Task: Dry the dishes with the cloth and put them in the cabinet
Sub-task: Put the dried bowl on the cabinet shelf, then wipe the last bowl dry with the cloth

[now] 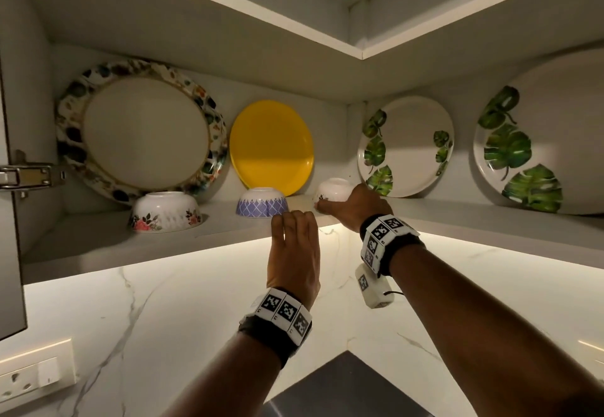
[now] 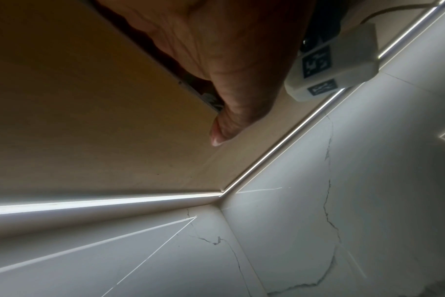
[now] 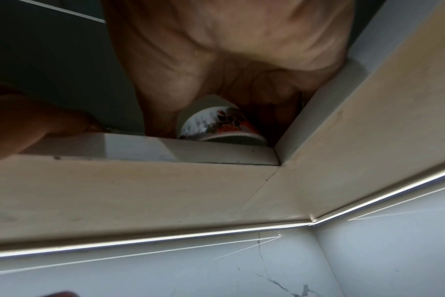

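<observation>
A small white bowl with a floral print (image 1: 333, 188) (image 3: 216, 124) stands upside down on the cabinet shelf (image 1: 130, 246), near the inner corner. My right hand (image 1: 353, 207) (image 3: 216, 60) reaches onto the shelf and holds this bowl, thumb on its left side and fingers curled behind it. My left hand (image 1: 294, 223) rests on the shelf's front edge with straight fingers and holds nothing; its thumb (image 2: 229, 112) lies under the shelf. No cloth is in view.
Leaning at the back are a floral-rimmed plate (image 1: 143, 129), a yellow plate (image 1: 271, 148) and two leaf-print plates (image 1: 408, 145) (image 1: 539, 142). A rose-print bowl (image 1: 165, 210) and a blue-patterned bowl (image 1: 261, 204) stand upside down in front. The hinged door (image 1: 13, 187) is open at left.
</observation>
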A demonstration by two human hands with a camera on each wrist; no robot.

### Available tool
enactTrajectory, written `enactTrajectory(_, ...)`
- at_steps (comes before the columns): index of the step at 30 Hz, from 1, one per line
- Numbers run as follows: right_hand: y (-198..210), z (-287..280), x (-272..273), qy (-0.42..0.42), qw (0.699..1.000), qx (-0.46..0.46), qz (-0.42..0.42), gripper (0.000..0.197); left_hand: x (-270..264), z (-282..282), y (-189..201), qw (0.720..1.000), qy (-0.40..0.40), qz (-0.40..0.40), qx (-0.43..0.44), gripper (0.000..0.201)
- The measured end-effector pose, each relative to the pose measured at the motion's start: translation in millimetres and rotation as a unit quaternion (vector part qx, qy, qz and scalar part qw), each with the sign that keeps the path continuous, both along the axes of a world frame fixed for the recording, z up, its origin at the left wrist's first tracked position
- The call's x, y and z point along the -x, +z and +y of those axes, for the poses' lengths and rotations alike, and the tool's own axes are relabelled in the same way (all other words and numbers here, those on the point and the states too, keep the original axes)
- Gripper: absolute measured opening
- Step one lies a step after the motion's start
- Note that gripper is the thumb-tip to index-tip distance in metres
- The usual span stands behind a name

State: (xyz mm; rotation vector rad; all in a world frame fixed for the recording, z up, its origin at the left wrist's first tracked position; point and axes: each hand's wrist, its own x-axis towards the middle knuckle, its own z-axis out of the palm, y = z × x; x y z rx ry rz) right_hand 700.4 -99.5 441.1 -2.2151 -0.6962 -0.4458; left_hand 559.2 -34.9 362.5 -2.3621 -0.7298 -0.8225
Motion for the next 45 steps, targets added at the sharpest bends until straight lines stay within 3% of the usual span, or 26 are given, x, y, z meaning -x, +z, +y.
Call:
enactTrajectory(20,-2,5,3,-0.018,0.996,0.090,-0.008,0.089,2,-1,0,1.000,0.019,0.005,-0.009,0.097)
enactTrajectory(27,-9,2,12,-0.047,0.995,0.066,-0.052,0.095,7,-1,0,1.000,0.006,0.003,-0.018,0.098)
enactTrajectory(30,-23,-7,20,-0.057,0.989,0.006,-0.136,0.084,14,-2,1,0.999,-0.003,0.009,-0.031,0.102)
enactTrajectory(34,-96,-42,61,0.007,0.969,-0.080,-0.232,0.069,38,-6,-17,0.996,-0.075,-0.001,-0.043,0.097)
enactTrajectory(37,-192,-76,110,0.066,0.974,-0.066,-0.206,0.061,68,-18,-83,0.977,-0.210,-0.008,-0.020,0.075)
enactTrajectory(39,-263,-97,138,0.104,0.984,-0.002,-0.145,0.056,89,-25,-146,0.965,-0.259,0.022,0.035,0.059)
enactTrajectory(42,-364,-123,174,0.147,0.986,0.082,-0.016,0.049,117,-37,-241,0.949,-0.261,0.082,0.156,0.049)
enactTrajectory(45,-442,-140,212,0.176,0.950,0.230,0.112,0.060,136,-50,-319,0.926,-0.222,0.158,0.263,0.048)
